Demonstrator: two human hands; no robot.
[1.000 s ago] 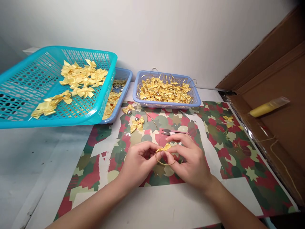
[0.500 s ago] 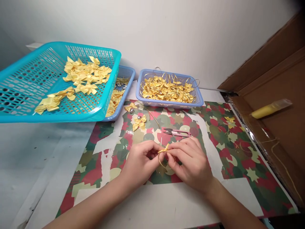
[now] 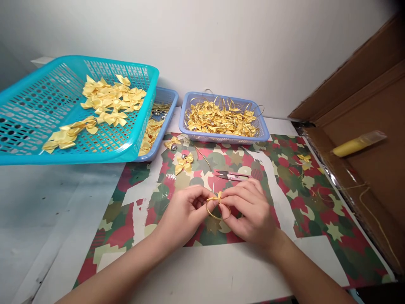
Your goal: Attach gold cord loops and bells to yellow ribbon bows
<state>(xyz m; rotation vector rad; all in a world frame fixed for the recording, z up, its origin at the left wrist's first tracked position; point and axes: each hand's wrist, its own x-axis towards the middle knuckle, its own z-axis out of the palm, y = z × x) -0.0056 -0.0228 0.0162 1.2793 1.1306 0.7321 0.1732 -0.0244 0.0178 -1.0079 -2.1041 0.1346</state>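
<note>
Between my hands is a small yellow ribbon bow (image 3: 219, 196) with a loop of gold cord (image 3: 216, 217) hanging below it. My left hand (image 3: 189, 209) pinches the bow's left side between thumb and fingers. From the right, my right hand (image 3: 248, 210) closes thumb and fingertips on the bow and cord. The fingertips partly cover where cord and bow meet. Just beyond the hands lies a pair of thread snips (image 3: 233, 175) with a pink handle. Farther left rest two yellow bows with silver bells, the nearer bow (image 3: 184, 164) beside a gold cord (image 3: 202, 155).
A turquoise basket (image 3: 139, 145) of yellow bows stands at left, overlapping a blue basket (image 3: 172, 107) with bows and gold cords. Another blue basket (image 3: 265, 131) holds looped bows at the back. Cardboard (image 3: 363, 109) with a yellow tube (image 3: 359, 143) borders the right.
The bow has turned slightly between my fingers, and the gold loop now shows wider and rounder below it. Both hands stay close together, shifted very slightly left.
</note>
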